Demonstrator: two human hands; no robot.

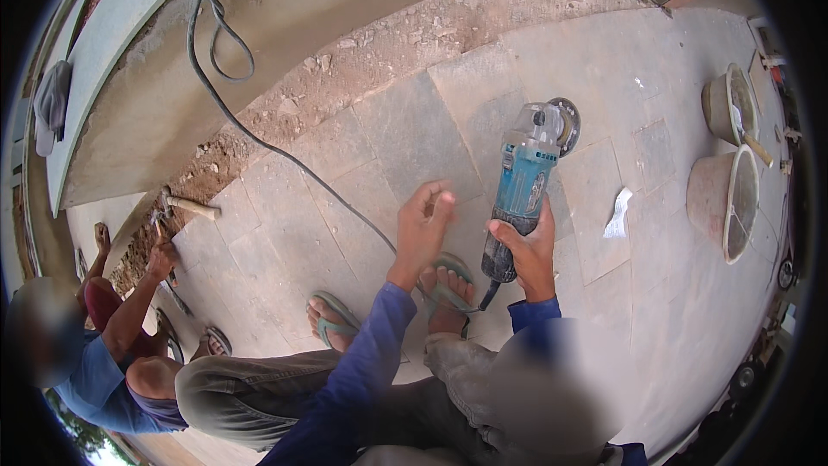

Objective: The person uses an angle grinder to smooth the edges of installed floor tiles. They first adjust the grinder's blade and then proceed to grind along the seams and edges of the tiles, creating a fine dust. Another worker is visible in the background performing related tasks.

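Observation:
My right hand point(530, 250) is wrapped round the dark rear handle of a teal angle grinder point(523, 181). The tool points away from me, and its round disc point(567, 127) sits at the far end. To the left of the grinder, my left hand point(424, 229) hangs in the air with bent fingers, a small gap between them and the thumb, and nothing visible in it. A dark power cord point(297, 161) leads from the far left towards my feet; a short stretch at the grinder's base point(488, 295) also shows.
At the left, a co-worker point(112, 362) crouches with hands near a hammer point(191, 206) beside a dirt strip point(293, 103). Two buckets point(703, 198) lie tilted at right, one with a wooden-handled tool point(757, 149). A white paper scrap point(618, 212) rests on the stone paving point(405, 134).

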